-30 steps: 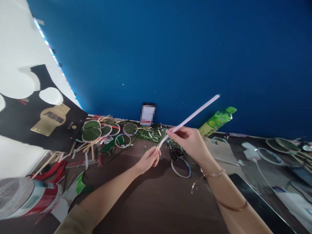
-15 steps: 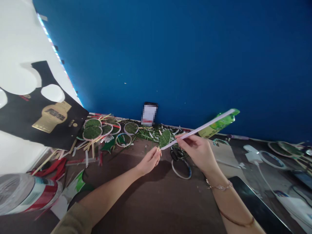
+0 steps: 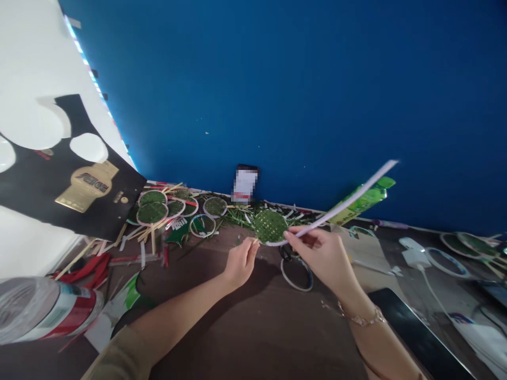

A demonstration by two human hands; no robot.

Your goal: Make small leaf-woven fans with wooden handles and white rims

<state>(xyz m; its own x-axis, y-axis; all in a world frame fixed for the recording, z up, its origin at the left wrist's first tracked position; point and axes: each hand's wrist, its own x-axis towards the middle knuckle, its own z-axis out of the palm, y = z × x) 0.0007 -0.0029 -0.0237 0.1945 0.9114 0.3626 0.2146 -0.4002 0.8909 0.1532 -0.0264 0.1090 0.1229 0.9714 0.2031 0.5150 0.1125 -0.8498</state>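
Note:
A small round fan [image 3: 271, 227], woven from green leaf strips, is held up above the table by my left hand [image 3: 241, 261], its fingers closed at the fan's base. Along the fan's lower edge runs a pale lavender-white strip [image 3: 348, 201]. My right hand [image 3: 320, 256] pinches this strip at the fan's right edge, and its loose end slants up and right toward the wall. Below the right fingers lie black-handled scissors [image 3: 285, 254], mostly hidden, and a round hoop [image 3: 297, 274].
Several finished-looking round fans [image 3: 152, 213] and green leaf scraps line the wall. A phone [image 3: 245, 183] leans there. To the left lies a plastic jar [image 3: 51, 311]; on the right are a green packet [image 3: 362, 200], a white charger [image 3: 415, 256] and a dark tablet-like slab [image 3: 420, 332].
The fan has turned from nearly edge-on to face me more fully. More of the strip lies along its lower rim, and my right hand has shifted slightly downward.

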